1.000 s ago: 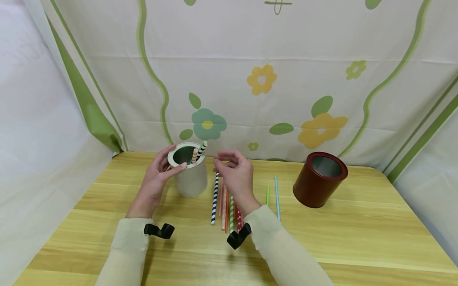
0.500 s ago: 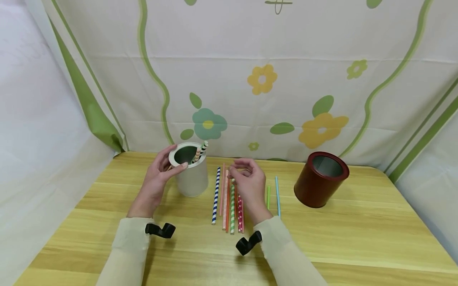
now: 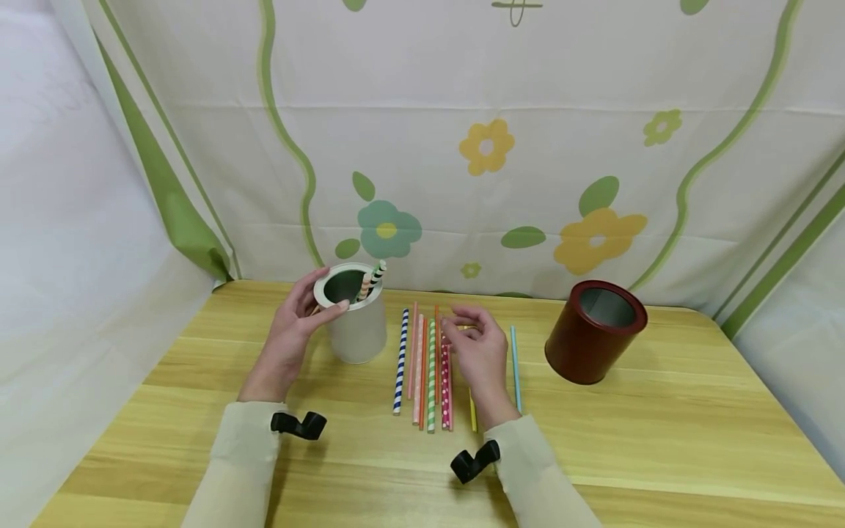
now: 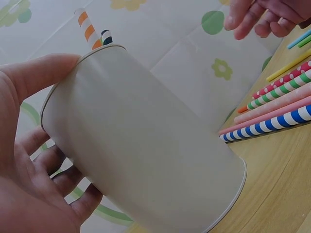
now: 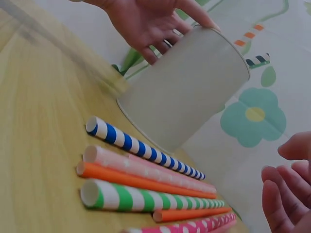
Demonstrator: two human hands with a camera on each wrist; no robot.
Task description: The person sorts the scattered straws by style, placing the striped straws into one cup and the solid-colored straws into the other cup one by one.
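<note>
On the left of the head view my left hand (image 3: 284, 341) holds the white can (image 3: 359, 336) by its rim, thumb on the near side and fingers around the left. An orange-striped straw (image 4: 87, 29) and a dark-striped straw (image 3: 378, 273) stick out of the can. My right hand (image 3: 480, 350) hovers over the right part of a row of paper straws, its fingers loosely bent with nothing between them. The row includes a blue-striped straw (image 3: 401, 363), a green-striped straw (image 3: 432, 381), a dotted magenta straw (image 5: 194, 226), and pink and orange ones. The right forearm partly hides a yellow straw (image 3: 473, 412).
A dark red can (image 3: 587, 348) stands upright at the right of the wooden table (image 3: 667, 425). A light blue straw (image 3: 516, 367) lies between it and my right hand. Behind the table hangs a flowered cloth (image 3: 422, 147).
My right hand has moved right, away from the white can and across the straws, uncovering more of the row. The left hand keeps its hold on the can.
</note>
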